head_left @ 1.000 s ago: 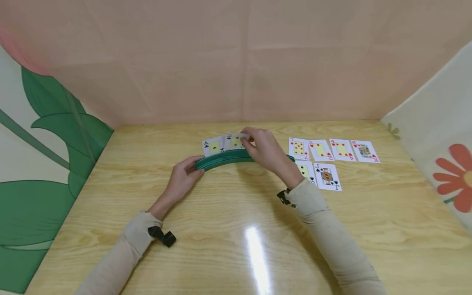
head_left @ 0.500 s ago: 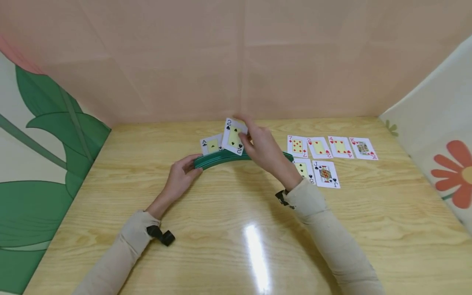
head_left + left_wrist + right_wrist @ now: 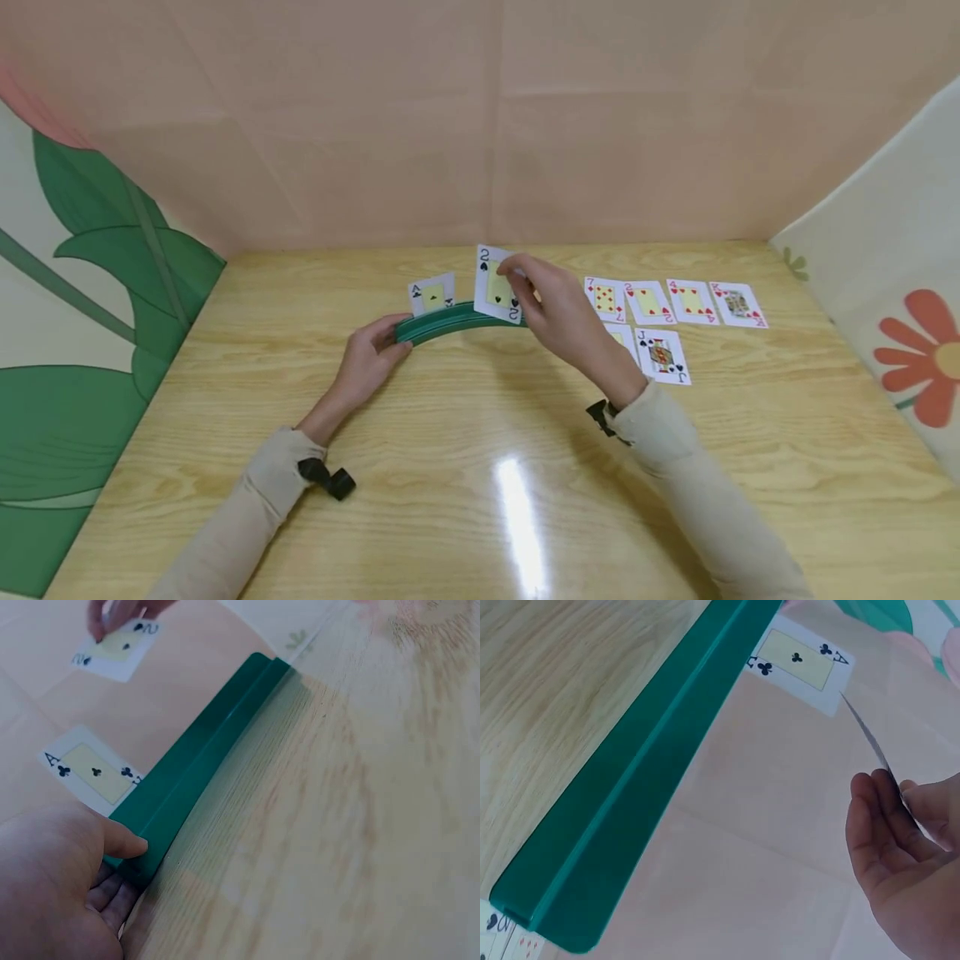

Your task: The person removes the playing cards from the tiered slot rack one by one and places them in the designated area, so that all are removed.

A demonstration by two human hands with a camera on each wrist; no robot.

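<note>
A curved green card holder (image 3: 435, 320) stands on the wooden table, and my left hand (image 3: 365, 360) grips its left end, thumb on the near face in the left wrist view. The ace of clubs (image 3: 432, 295) stands in the holder's slot near that end. My right hand (image 3: 558, 312) pinches a two of spades (image 3: 491, 287) by its right side, thumb and fingertips on opposite faces. In the right wrist view this card (image 3: 871, 742) shows almost edge-on, off to the side of the holder (image 3: 645, 761). The head view has it overlapping the holder's middle.
Right of the holder lie a seven of diamonds (image 3: 604, 299), a two of hearts (image 3: 649, 302), a four of hearts (image 3: 692, 301) and a red king (image 3: 738, 305). Nearer are a jack of spades (image 3: 663, 357) and a partly hidden card (image 3: 624, 340). A pink cloth wall (image 3: 360, 125) rises behind.
The two of spades rose from beside the ace of clubs, tilting, then moved right and turned more upright in my right hand. My left hand keeps its grip on the holder.
</note>
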